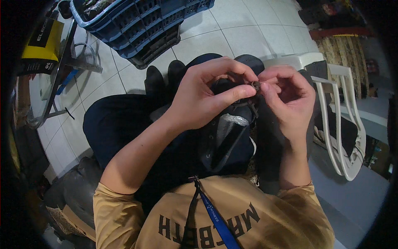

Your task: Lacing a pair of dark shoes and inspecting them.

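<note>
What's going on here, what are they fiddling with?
A seated person pinches a small dark ring-shaped piece between both hands, left hand and right hand meeting fingertip to fingertip above the lap. A dark strapped item lies on the lap beneath. A blue crate sits on the tiled floor ahead, and a white plastic chair stands to the right.

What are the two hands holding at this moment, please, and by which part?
A small dark ring-shaped piece is pinched between the fingertips of the left hand and right hand, gripped at its sides, above a dark shoe on the lap.
</note>
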Demonstrator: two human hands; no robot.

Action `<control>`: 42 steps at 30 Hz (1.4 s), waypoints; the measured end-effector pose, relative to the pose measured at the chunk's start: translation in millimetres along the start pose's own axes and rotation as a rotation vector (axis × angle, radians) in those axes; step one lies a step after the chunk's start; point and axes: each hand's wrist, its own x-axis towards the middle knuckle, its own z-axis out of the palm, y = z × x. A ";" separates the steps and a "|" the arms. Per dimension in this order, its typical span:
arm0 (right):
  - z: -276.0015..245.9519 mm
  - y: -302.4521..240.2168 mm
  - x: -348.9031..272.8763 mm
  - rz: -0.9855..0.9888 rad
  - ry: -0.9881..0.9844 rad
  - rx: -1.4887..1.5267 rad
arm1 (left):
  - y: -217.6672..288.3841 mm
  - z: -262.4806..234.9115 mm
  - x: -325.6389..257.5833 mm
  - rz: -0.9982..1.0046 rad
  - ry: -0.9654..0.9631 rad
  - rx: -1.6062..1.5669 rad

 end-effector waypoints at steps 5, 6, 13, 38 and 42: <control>6.8 -0.1 -4.1 0.037 0.116 0.006 | -3.0 -3.8 -0.3 0.045 -0.013 0.109; 6.0 -0.9 -3.9 0.037 0.116 0.004 | -2.9 -3.3 0.0 0.046 -0.014 0.107; 0.4 -6.0 2.0 0.026 0.030 -0.047 | 1.4 -4.3 -1.1 0.033 -0.012 0.109; 16.1 15.2 -8.3 -0.149 0.136 -0.167 | 0.3 -6.6 -1.6 0.097 0.117 0.205; 19.8 17.6 -5.7 -0.237 0.150 -0.301 | 11.0 -11.0 -2.0 -0.037 0.126 0.244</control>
